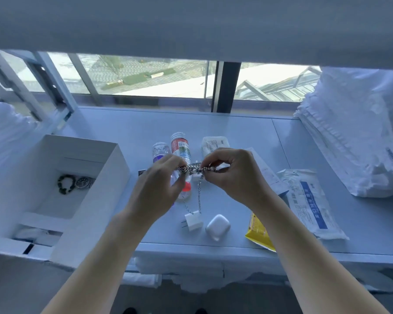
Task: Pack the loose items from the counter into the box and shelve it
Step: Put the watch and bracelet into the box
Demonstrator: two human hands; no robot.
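Above the white counter (213, 128), my left hand (162, 184) and my right hand (232, 171) pinch a braided silver bracelet (194, 169) by its two ends; thin chains (199, 196) dangle from it. An open white box (95, 177) stands on the left, holding a dark bead bracelet (65, 184) and a watch (84, 182). On the counter lie a white charger plug (192, 220), a white earbud case (217, 227), a red-labelled bottle (179, 146) and a purple-labelled bottle (160, 151), partly hidden by my hands.
A white packet (213, 143) lies behind my right hand. A blue-and-white mask packet (309, 202) and a yellow packet (258, 232) lie at the right, near the counter's front edge. Stacked white bags (359, 137) fill the far right. A window runs behind.
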